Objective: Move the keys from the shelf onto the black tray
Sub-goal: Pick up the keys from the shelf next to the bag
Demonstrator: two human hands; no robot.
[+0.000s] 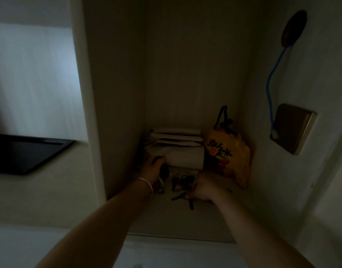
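Note:
The scene is dim. Several dark keys [180, 181] lie in a bunch on the pale shelf [185, 219] inside a recessed niche. My right hand [204, 188] is curled at the bunch's right side, with key ends [185, 200] sticking out below its fingers. My left hand [152, 167], a thin bangle on its wrist, reaches in at the left and closes around a dark object [164, 172] that I cannot make out. The black tray [25, 153] sits on a ledge far to the left, outside the niche.
A stack of folded white cloth or paper [176, 147] stands behind the keys. A yellow printed bag [227, 153] leans in the niche's right corner. On the right wall hang a switch plate [293, 128], a blue cord [272, 78] and a round dark hook.

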